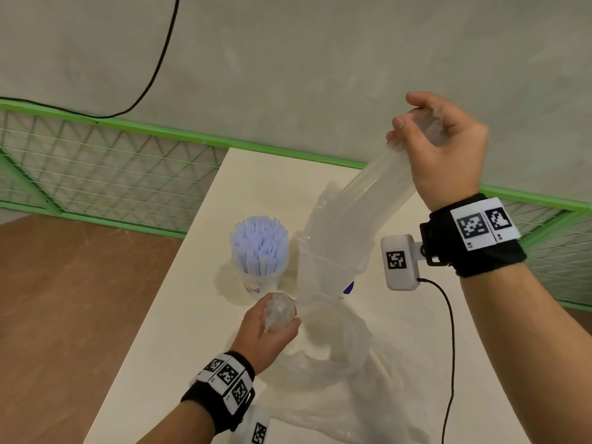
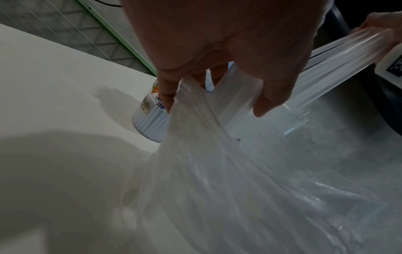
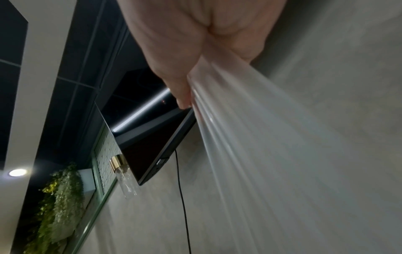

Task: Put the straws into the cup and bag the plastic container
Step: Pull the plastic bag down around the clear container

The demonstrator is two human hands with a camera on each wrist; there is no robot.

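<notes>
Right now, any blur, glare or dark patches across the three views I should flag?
Head view: evenly lit and sharp; the clear plastic bag is low-contrast against the cream table. Left wrist view: dim, with a broad shadow on the table and the left hand soft up close. Right wrist view: the stretched bag film is streaked with motion blur, and a ceiling light strip glares.
</notes>
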